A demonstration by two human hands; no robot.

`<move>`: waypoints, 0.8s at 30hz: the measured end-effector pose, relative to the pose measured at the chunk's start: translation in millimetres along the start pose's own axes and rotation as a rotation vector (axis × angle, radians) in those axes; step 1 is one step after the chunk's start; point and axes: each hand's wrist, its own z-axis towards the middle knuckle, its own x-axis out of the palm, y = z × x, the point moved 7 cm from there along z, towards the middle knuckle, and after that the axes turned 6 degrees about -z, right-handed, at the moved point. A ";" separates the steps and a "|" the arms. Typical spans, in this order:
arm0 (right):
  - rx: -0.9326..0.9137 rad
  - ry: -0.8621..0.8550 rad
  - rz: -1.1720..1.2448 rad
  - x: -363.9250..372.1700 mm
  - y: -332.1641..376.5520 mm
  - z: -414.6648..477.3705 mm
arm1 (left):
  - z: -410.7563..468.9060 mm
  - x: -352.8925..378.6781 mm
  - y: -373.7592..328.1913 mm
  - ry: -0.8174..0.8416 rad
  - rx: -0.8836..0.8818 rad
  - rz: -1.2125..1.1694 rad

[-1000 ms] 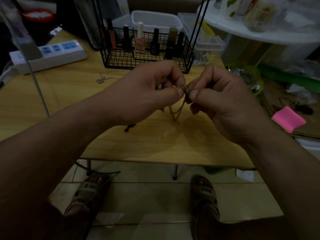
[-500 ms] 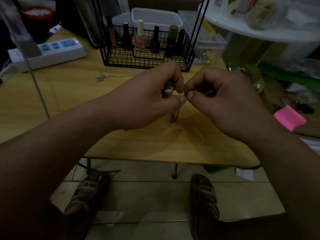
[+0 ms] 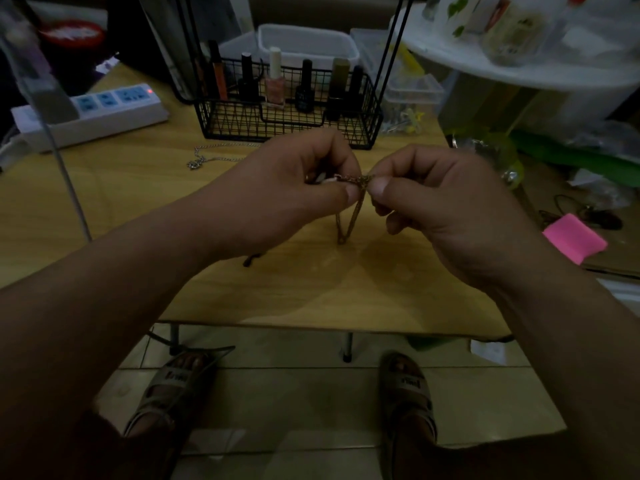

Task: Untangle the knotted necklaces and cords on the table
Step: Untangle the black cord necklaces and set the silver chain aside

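My left hand [image 3: 287, 195] and my right hand [image 3: 440, 209] are raised over the wooden table [image 3: 104, 209], fingertips almost meeting. Between them they pinch a thin gold chain necklace [image 3: 349, 216] at a small knot. The rest of the chain hangs down in a narrow loop to the tabletop. A silver chain necklace [image 3: 207, 157] lies flat on the table at the back left, apart from both hands. The tip of a dark cord [image 3: 251, 259] shows on the table just under my left wrist; the rest of it is hidden.
A black wire basket [image 3: 287, 123] with several nail polish bottles stands just behind my hands. A white power strip [image 3: 93, 116] lies at the back left. Clear plastic boxes [image 3: 412, 98] sit behind the basket. A pink block [image 3: 575, 239] lies off the table's right edge.
Both hands stayed together over the table, fingers shifting slightly on the knot. The hanging loop of gold chain shows longer below my fingers than half a second ago.
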 end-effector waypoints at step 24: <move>0.015 0.034 0.242 10.2 -1.4 3.9 | 0.3 -0.3 -0.7 0.004 -0.084 -0.247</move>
